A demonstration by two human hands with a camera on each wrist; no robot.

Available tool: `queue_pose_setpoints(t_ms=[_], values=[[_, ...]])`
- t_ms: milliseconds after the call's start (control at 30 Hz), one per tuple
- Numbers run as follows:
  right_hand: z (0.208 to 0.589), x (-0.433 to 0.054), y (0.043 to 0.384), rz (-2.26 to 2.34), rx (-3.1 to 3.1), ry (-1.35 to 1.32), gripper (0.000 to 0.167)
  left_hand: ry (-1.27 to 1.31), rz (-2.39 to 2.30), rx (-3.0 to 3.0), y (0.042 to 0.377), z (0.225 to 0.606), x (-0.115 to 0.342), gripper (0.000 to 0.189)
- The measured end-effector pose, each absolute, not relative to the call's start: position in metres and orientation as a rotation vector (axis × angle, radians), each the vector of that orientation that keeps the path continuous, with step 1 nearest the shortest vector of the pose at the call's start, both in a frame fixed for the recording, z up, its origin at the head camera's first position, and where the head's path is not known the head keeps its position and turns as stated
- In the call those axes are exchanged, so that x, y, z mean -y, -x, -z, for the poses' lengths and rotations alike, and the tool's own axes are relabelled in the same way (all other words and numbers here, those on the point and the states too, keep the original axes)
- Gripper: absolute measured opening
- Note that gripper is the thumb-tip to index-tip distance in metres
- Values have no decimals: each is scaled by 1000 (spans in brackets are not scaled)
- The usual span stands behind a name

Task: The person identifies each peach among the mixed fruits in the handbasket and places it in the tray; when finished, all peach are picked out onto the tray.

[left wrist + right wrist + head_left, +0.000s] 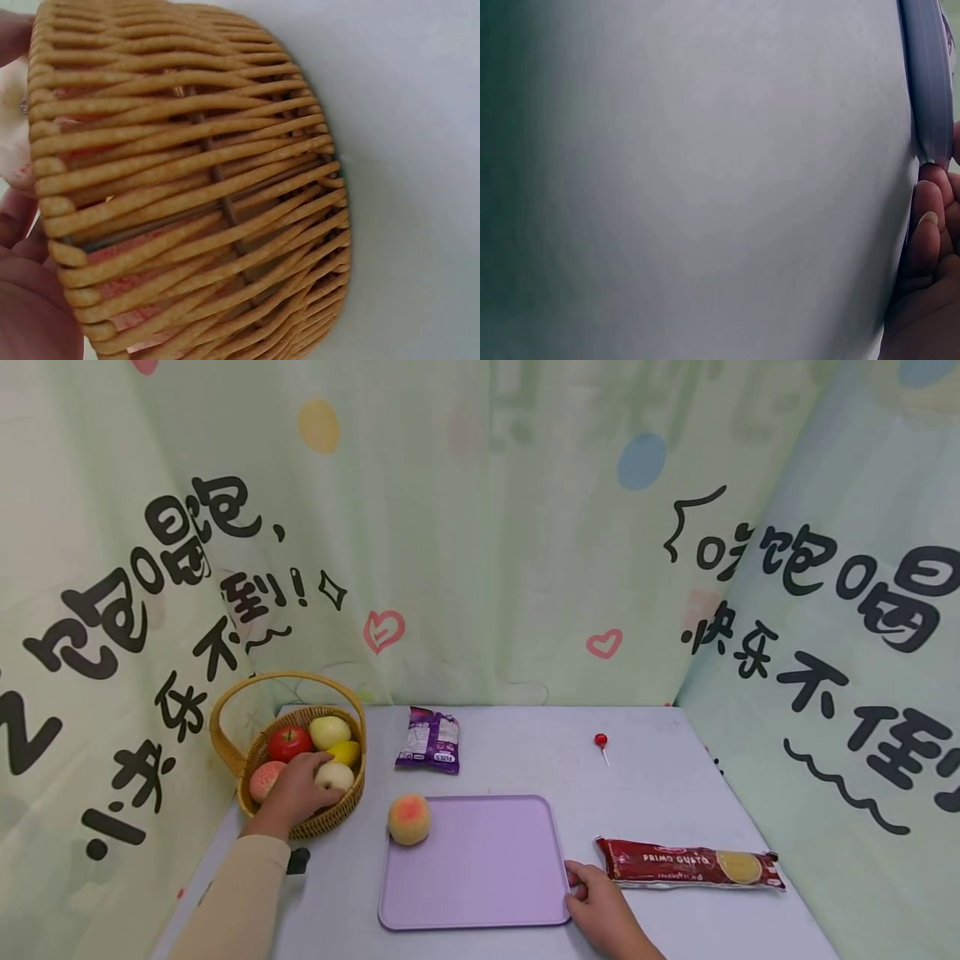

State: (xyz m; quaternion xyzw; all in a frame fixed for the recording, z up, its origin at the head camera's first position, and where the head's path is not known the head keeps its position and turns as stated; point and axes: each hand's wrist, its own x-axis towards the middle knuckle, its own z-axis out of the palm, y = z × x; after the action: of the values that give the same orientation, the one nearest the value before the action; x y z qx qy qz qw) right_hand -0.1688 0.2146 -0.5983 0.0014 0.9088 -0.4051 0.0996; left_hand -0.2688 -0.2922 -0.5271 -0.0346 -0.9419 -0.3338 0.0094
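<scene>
My left hand (298, 789) reaches into a wicker basket (322, 822) at the left, its fingers and thumb around a pale round fruit (334, 776), perhaps a pear. In the left wrist view, the basket's woven side (187, 161) hides most of the fruit, and only part of the hand (34, 307) shows. My right hand (603, 906) grips the lower right edge of a lilac tray (480, 868). The right wrist view shows curled fingers (926, 232) at the tray's rim (930, 82). A peach (409, 819) sits on the tray's upper left corner.
Also in the basket are a red apple (289, 743), a yellow-green fruit (330, 732), a yellow lemon-like fruit (346, 753) and a pink peach (266, 781). A purple snack bag (430, 742) lies behind the tray. Rightward are a red lollipop (601, 740) and a red spaghetti packet (690, 866).
</scene>
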Motion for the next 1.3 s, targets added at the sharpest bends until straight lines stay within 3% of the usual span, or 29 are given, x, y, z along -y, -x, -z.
queue_pose_setpoints(t_ms=[600,1300], values=[[597,-215,168,1194,-2699,24,48,36,1035,2955,266,522,285,80],[599,-216,169,1185,-2683,1,48,85,1024,2829,261,516,277,72]])
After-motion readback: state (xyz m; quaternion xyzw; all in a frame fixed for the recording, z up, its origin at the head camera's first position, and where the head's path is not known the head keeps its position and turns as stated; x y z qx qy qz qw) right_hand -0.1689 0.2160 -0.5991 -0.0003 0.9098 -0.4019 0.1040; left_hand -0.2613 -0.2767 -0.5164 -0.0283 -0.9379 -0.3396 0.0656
